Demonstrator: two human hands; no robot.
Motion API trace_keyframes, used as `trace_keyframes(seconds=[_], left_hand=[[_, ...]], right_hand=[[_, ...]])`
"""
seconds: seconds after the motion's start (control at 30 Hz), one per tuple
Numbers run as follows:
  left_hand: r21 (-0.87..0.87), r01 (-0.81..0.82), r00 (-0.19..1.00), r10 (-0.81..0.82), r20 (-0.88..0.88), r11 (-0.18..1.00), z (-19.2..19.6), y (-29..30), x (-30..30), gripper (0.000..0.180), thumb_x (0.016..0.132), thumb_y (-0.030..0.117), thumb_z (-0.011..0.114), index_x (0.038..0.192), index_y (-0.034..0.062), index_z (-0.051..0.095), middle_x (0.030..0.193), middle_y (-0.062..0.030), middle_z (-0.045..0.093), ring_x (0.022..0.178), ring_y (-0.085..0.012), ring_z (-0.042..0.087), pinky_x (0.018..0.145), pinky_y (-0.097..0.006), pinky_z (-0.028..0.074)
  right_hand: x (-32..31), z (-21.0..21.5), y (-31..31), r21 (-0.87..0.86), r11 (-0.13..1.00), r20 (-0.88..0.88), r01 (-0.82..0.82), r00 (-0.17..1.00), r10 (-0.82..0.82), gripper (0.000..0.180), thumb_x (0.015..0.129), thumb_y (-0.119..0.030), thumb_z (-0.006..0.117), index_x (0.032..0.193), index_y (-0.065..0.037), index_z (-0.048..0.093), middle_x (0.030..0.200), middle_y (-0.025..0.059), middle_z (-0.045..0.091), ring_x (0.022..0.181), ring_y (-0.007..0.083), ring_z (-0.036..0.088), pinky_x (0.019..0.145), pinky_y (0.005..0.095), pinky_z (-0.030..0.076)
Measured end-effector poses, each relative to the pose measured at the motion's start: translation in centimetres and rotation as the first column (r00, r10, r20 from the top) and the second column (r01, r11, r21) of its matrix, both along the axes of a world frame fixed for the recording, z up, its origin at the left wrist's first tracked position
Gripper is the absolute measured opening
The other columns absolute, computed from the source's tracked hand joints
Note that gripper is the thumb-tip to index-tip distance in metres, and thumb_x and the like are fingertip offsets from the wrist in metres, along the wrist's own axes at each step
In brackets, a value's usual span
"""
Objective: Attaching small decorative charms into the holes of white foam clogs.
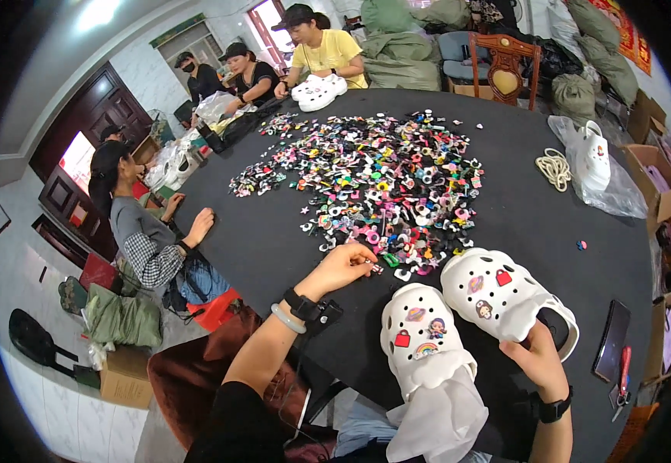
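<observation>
My left hand (345, 267) is at the near edge of a big heap of small colourful shoe charms (397, 185). Its fingertips pinch a tiny charm (375, 269), too small to make out in detail. With my right hand (540, 359) I grip a white clog (474, 272) by its opening near the heel strap. This clog bears a planet charm, a red bag charm and a round face charm. Left of it lies a second white clog (416, 328) with planet, red bag, figure and rainbow charms. White wrapping (440, 417) sticks out of its opening.
On the black table (274, 239) lie a phone (611, 339), red-handled scissors (623, 378), a coil of cord (554, 169) and a white clog on plastic (594, 162). Across it, a person in yellow (328, 54) is behind another white clog (318, 92). Other people sit at the left.
</observation>
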State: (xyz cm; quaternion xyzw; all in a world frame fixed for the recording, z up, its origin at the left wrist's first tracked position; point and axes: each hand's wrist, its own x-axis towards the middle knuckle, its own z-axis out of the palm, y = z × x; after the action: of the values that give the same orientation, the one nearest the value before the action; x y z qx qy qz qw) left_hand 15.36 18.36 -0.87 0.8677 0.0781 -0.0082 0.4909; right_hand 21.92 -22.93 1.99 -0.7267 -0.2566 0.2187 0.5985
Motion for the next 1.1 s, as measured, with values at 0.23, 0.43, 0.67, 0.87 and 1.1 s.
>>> trace_keyframes(seconds=[0.23, 0.43, 0.67, 0.87, 1.1], left_hand=[[0.365, 0.079, 0.996, -0.085, 0.000, 0.928, 1.0, -1.2, 1.2, 0.024, 0.084, 0.011, 0.068, 0.108, 0.0078, 0.066, 0.065, 0.0011, 0.050, 0.059, -0.0082, 0.046, 0.057, -0.025, 0.041], [0.225, -0.222, 0.975, 0.212, 0.065, 0.949, 2.9, 1.8, 3.1, 0.021, 0.079, 0.011, 0.071, 0.099, 0.0103, 0.068, 0.066, -0.0003, 0.056, 0.062, -0.0093, 0.054, 0.056, -0.028, 0.044], [0.796, -0.071, 0.950, -0.202, 0.238, 0.601, 0.5, 1.8, 5.1, 0.018, 0.072, 0.013, 0.074, 0.090, 0.0127, 0.072, 0.087, -0.0042, 0.061, 0.096, -0.0253, 0.055, 0.084, -0.039, 0.041], [0.290, -0.192, 0.964, 0.126, 0.233, 0.937, -0.7, 3.0, 5.4, 0.010, 0.086, 0.013, 0.067, 0.090, 0.0045, 0.070, 0.082, -0.0020, 0.060, 0.071, -0.0121, 0.055, 0.065, -0.028, 0.046], [0.646, -0.172, 0.944, -0.064, 0.325, 0.744, -0.2, 3.0, 4.3, 0.018, 0.073, 0.012, 0.072, 0.090, 0.0090, 0.071, 0.086, -0.0083, 0.065, 0.089, -0.0286, 0.059, 0.082, -0.040, 0.045]], right_hand=[[-0.1, 0.0, -0.6, -0.012, 1.000, -0.001, -0.002, 1.000, 0.002, 0.042, 0.075, -0.014, 0.067, 0.111, 0.004, 0.055, 0.098, 0.0092, 0.061, 0.088, 0.0163, 0.056, 0.080, 0.0290, 0.045], [-0.1, -0.1, -0.5, -0.038, 0.999, -0.017, -0.026, 1.000, 0.025, 0.043, 0.075, -0.016, 0.067, 0.111, 0.004, 0.054, 0.097, 0.0091, 0.061, 0.085, 0.0154, 0.055, 0.078, 0.0287, 0.045], [0.1, -0.2, -0.4, 0.013, 1.000, 0.008, -0.002, 1.000, 0.002, 0.043, 0.076, -0.017, 0.068, 0.110, 0.004, 0.054, 0.093, 0.0077, 0.060, 0.078, 0.0135, 0.054, 0.071, 0.0265, 0.045], [0.1, 0.2, -0.4, -0.032, 0.999, 0.020, -0.020, 1.000, 0.021, 0.043, 0.076, -0.017, 0.068, 0.110, 0.004, 0.054, 0.091, 0.0066, 0.060, 0.075, 0.0118, 0.054, 0.068, 0.0256, 0.045], [0.0, 0.5, -0.3, -0.051, 0.998, 0.036, -0.021, 0.999, 0.023, 0.042, 0.076, -0.017, 0.068, 0.110, 0.005, 0.054, 0.091, 0.0074, 0.061, 0.076, 0.0124, 0.055, 0.070, 0.0265, 0.046]])
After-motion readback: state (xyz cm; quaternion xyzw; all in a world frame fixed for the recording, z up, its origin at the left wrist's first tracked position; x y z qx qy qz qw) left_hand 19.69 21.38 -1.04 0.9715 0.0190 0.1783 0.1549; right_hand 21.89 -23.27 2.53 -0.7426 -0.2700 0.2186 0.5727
